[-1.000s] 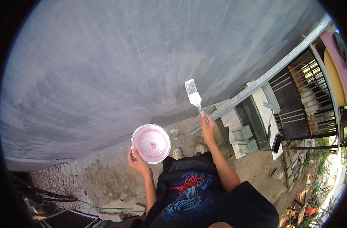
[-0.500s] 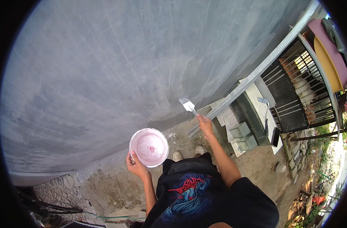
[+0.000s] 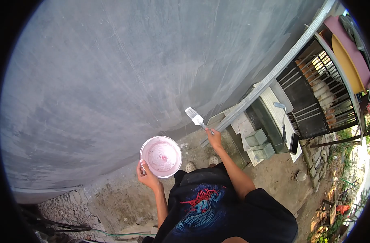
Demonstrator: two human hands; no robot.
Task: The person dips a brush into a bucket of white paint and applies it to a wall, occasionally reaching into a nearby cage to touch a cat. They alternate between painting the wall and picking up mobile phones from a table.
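- Left grip: left hand clenched on the rim of the bucket, held roughly level (pinkish-white paint inside).
- Right grip: right hand grasping the brush by its handle end, bristles near the wall; whether they touch, I cannot tell.
- Risk: the one-handed rim hold could let the bucket tip and spill; a loaded brush might drip onto the shoes.

Floor: bare concrete/dirt, stained, runs up to grey wall. On it: 2 shoes side by side, approx ctr. Lower end of long metal rail, rest leans up along wall. Pale slabs just R of rail, 2 grey blocks beside them. Small round pot further R. Rubble bottom L, thin hose nr bottom edge.
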